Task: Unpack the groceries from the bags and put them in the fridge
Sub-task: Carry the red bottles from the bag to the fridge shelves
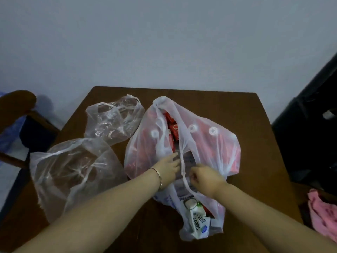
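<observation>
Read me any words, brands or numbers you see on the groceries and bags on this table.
White carton with green cap, inside the full white plastic bag: large dark characters and a small blue badge, too blurred to read.
Red boxes in the bag: white markings, unreadable.
Bag's blue printing: too blurred.
Two empty clear plastic bags: no text.

You can see green characters and a small blue badge on the white drink carton [197, 222] at the near end of the full bag [215, 147], but too blurred to read. The red cartons [172, 127] show white markings, illegible too.
</observation>
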### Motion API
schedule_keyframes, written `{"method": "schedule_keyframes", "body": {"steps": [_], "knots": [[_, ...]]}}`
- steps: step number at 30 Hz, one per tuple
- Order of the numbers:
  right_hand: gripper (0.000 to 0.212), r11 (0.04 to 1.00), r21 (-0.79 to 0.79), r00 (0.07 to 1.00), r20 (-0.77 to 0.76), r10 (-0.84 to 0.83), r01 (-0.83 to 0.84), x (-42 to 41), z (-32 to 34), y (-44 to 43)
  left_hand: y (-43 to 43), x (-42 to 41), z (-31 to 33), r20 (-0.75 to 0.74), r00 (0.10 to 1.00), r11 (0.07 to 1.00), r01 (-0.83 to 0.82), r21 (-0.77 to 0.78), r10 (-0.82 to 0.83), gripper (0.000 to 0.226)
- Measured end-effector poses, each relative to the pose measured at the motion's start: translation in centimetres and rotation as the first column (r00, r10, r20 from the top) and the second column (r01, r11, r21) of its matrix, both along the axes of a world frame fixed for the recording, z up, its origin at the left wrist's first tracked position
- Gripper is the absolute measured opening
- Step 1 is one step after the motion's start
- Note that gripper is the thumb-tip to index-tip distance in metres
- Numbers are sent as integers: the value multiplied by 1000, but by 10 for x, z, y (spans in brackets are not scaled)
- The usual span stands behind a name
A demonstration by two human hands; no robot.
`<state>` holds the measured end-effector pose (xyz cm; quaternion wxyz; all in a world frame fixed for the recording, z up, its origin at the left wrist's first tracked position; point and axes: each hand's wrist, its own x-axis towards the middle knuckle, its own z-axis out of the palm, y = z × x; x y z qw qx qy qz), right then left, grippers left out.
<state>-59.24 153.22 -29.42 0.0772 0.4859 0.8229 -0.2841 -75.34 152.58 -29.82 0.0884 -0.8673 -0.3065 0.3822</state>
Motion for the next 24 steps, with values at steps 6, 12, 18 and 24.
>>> {"method": "schedule_keyframes", "body": {"steps": [6, 12, 18, 24], "knots": [[27, 999, -27, 991, -135, -26, 23, -33, -23, 2, -9, -94, -5, 439, 891, 993, -111, -27, 112, 16], [33, 948, -272, 967, -148, -208, 163, -87, -51, 0, -44, -149, -16, 698, 588, 881, -454, -133, 409, 26], [58, 819, -499, 925, -85, -371, 283, -136, -70, 6, -56, -143, -26, 676, 570, 847, -508, -156, 466, 32], [78, 608, -763, 903, -77, -422, 219, -143, -70, 17, -54, -142, -26, 683, 553, 842, -510, -176, 478, 34]]}}
